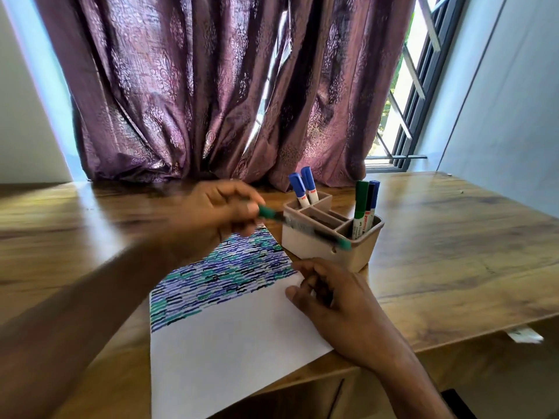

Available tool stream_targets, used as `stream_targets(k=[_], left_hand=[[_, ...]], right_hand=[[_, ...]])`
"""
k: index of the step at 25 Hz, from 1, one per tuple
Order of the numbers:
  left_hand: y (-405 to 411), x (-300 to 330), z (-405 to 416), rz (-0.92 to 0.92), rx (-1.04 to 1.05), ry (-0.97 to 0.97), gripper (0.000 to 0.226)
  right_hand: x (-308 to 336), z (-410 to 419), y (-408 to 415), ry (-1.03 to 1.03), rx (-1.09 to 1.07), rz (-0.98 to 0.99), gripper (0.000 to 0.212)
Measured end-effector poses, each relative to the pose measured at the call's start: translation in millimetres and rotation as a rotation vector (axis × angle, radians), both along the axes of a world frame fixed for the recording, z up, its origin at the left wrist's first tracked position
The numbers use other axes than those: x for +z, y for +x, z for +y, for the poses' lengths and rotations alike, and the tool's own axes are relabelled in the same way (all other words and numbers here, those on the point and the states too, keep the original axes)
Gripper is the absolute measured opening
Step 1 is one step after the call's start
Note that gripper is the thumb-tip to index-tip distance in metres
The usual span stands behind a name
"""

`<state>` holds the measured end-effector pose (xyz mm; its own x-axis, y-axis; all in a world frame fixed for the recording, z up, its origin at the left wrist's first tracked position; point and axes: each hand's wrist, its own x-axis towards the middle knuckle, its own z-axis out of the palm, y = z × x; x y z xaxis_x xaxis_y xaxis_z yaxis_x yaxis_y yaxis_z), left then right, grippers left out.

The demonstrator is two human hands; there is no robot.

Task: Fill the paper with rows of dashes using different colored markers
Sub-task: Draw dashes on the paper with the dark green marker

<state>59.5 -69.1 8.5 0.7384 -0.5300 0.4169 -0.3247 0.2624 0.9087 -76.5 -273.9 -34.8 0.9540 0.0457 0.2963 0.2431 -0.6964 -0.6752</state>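
1. My left hand [211, 213] pinches a green marker [302, 228] at one end, fingers curled round the barrel; the marker lies almost level in the air and reaches across the front of the beige organizer [329, 237]. It is blurred, so I cannot tell whether the cap is on.
2. My right hand [326, 294] rests on the right edge of the paper [230, 343], fingers loosely bent and pressing the sheet flat, gripping nothing that I can make out.
3. I judge the step in hand to be a change of colour: the marker is off the paper and beside the organizer, either going in or just taken out. I cannot tell which.
4. The next move calls for a tip on the paper just below the lowest row of dashes [223, 273], with my right hand steadying the sheet.
5. The sheet lies askew on the wooden table [453, 252]; the far part carries blue, green and black dashes, the near larger part is blank, so much work is left.
6. Count: one sheet, one organizer, one marker in hand. Standing in the organizer: two blue markers [302, 186] at the back, and at the right one green [360, 207], one black-capped [369, 204] and one blue [375, 192]. Six markers in all.
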Motion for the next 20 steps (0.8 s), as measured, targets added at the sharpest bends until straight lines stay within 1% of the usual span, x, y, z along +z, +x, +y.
stream_targets(k=[2, 3, 4, 7, 9, 11, 13, 16, 20], left_hand=[[-11, -21, -3, -0.108, -0.109, 0.253, 0.014], [-13, -27, -7, -0.153, -0.14, 0.335, 0.015], [-14, -31, -11, -0.186, -0.162, 0.378, 0.016], [-19, -36, -24, -0.262, -0.185, 0.416, 0.018], [-24, -38, -27, -0.312, -0.171, 0.446, 0.019], [-26, -34, -28, -0.321, -0.184, 0.479, 0.018], [-25, -27, -28, -0.296, -0.236, 0.52, 0.017], [-18, -20, -20, -0.229, -0.35, 0.551, 0.016], [-13, -18, -17, -0.159, -0.437, 0.602, 0.015]], right_hand=[[2, 2, -2, 0.077, 0.016, -0.021, 0.021], [2, 2, -2, 0.128, 0.039, -0.039, 0.021], [3, 2, -2, 0.175, 0.064, -0.062, 0.021], [2, -3, -1, 0.277, 0.074, -0.128, 0.017], [1, -6, -2, 0.334, 0.046, -0.154, 0.022], [-1, -9, -4, 0.356, 0.032, -0.214, 0.026], [-3, -9, -6, 0.33, 0.072, -0.278, 0.026], [-9, -7, -6, 0.28, 0.178, -0.31, 0.025], [-13, -5, -6, 0.237, 0.2, -0.349, 0.025]])
